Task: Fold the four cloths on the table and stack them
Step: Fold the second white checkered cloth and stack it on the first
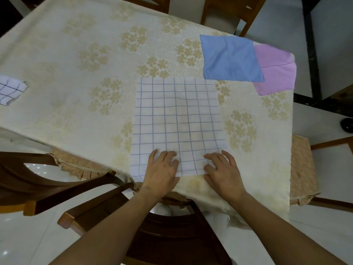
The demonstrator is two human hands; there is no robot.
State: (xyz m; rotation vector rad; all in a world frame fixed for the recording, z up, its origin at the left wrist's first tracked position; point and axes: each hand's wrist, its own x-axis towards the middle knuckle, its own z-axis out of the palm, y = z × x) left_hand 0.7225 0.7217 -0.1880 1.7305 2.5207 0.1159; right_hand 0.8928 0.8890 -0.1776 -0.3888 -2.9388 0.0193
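At table's near edge, left hand (pixel 162 169) and right hand (pixel 219 169) rest spread fingers on checked cloth (pixel 177 119); uneven lifting risks a skewed fold.

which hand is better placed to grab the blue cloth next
Right. The blue cloth lies at the far right of the table, on the same side as the right hand. The left hand would have to cross over the checked cloth that both hands rest on.
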